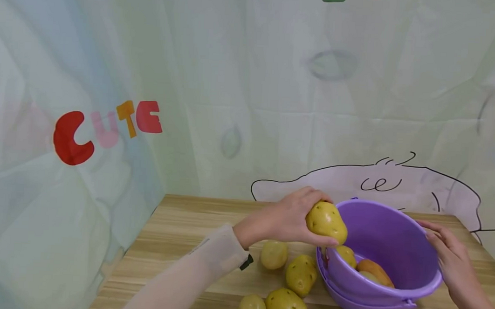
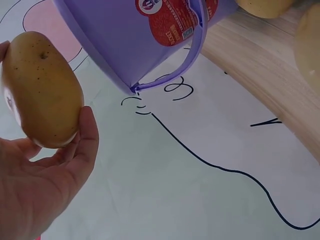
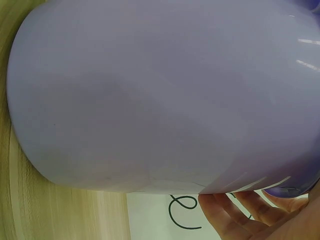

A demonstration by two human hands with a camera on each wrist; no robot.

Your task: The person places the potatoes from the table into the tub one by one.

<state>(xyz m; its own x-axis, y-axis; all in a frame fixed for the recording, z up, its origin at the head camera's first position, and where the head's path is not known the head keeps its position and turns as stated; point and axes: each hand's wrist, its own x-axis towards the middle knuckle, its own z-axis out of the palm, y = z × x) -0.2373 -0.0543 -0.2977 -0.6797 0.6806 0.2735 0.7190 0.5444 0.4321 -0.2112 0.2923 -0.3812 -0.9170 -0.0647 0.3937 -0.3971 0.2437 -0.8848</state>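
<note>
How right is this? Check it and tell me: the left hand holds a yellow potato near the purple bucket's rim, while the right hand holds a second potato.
Wrong about the right hand: it holds no potato but touches the side of the purple bucket at its rim, as the head view shows. The left hand does hold a yellow potato near that rim.
</note>
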